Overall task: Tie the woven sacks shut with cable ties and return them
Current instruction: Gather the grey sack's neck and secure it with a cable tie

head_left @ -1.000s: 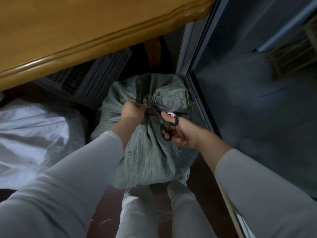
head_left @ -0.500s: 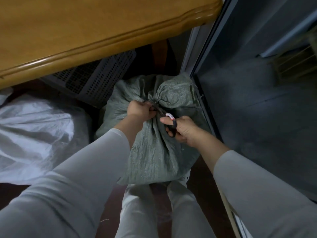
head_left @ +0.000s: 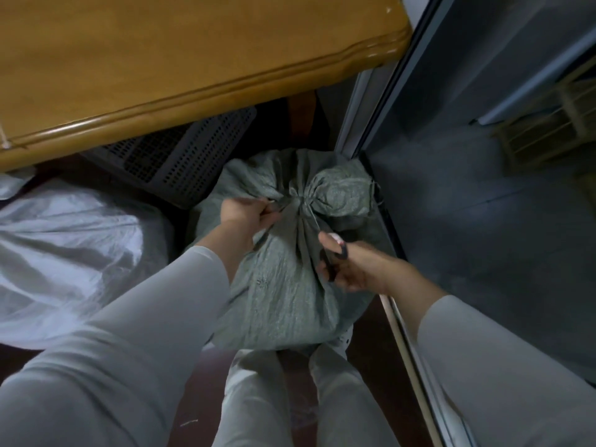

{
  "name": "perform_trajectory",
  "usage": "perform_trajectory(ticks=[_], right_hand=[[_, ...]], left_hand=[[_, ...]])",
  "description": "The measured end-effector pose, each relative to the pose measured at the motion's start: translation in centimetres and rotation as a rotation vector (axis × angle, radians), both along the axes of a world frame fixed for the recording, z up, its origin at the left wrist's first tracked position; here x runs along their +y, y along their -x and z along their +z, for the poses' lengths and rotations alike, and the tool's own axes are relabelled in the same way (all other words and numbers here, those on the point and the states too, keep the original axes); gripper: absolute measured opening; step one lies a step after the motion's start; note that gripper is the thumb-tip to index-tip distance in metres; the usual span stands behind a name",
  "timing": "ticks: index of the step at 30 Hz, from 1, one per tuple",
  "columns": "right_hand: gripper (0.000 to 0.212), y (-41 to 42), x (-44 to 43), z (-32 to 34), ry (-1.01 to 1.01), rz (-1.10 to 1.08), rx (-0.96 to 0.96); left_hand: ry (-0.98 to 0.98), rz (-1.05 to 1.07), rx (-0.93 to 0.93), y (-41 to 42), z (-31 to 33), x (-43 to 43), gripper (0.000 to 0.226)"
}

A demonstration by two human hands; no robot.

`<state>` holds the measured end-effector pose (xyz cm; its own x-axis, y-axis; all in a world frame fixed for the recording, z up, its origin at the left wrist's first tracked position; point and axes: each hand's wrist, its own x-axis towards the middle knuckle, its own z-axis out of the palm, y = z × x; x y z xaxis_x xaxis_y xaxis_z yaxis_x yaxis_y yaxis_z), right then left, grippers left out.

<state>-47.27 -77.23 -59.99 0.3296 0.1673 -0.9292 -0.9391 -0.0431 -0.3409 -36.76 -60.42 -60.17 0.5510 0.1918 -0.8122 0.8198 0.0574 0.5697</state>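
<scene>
The right hand (head_left: pixel 351 266) sits at 5 o'clock of the sack (head_left: pixel 283 295), which stands on the floor against the person's legs. Its thumb and fingers (head_left: pixel 323 271) are hooked through the loops of the scissors (head_left: pixel 335 254). Half a second ago those loops were squeezed together up by the neck (head_left: pixel 301 201). Now they stand apart again and the hand has slid back a little, with the blades aimed at 11 o'clock toward the neck. That reads as one snip made and the blades reopened.

The left hand (head_left: pixel 243 216) has drawn away from the neck toward 9 o'clock. Its fingers are curled tight on what looks like the tail of the tie (head_left: pixel 281 205), pulled taut. I cannot tell whether the tail is cut through, as it is too thin and dark.

The neck is bunched and cinched, so this sack looks shut. Trimming is likely the last job before it goes back.

Farther off, a white sack (head_left: pixel 64 246) lies at 9 o'clock and a crate (head_left: pixel 180 159) at 11, under the worktop (head_left: pixel 161 66).
</scene>
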Motion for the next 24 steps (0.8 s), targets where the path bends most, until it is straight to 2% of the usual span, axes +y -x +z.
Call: perform_trajectory(ticks=[2, 4, 6, 7, 11, 13, 17, 21, 24], right_hand=[[0.066, 0.0, 0.0, 1.1, -0.070, 0.073, 0.137], [0.065, -0.4, 0.0, 2.6, 0.016, 0.224, 0.154], [0.056, -1.3, 0.4, 4.5, 0.126, 0.314, 0.065], [0.051, -2.0, 0.7, 5.3, 0.167, 0.299, 0.000], [0.036, -6.6, 4.4, 9.2, 0.292, 0.184, -0.282], [0.038, -9.3, 7.4, 10.9, 0.371, 0.197, -0.417], [0.058, -14.2, 13.8, 13.0, 0.588, 0.321, -0.646], [0.048, -18.3, 20.1, 13.4, 0.669, 0.457, -0.733], [0.041, -21.1, 24.2, 12.6, 0.680, 0.495, -0.774]], left_hand=[[0.026, 0.050, -0.011, 0.1, 1.0, 1.0, 0.012], [0.027, 0.056, -0.033, -0.1, 1.9, 1.9, 0.012], [0.042, 0.053, -0.074, -0.3, 3.3, 2.7, 0.009], [0.053, 0.061, -0.097, -0.4, 4.2, 3.2, 0.003], [0.049, 0.131, -0.209, -2.0, 7.4, 6.1, 0.012], [0.057, 0.164, -0.260, -3.1, 8.8, 8.3, 0.006], [0.017, 0.272, -0.345, -5.6, 10.6, 13.9, 0.008], [-0.061, 0.374, -0.426, -8.2, 12.2, 20.4, 0.008], [-0.201, 0.396, -0.423, -10.7, 12.9, 25.3, 0.010]])
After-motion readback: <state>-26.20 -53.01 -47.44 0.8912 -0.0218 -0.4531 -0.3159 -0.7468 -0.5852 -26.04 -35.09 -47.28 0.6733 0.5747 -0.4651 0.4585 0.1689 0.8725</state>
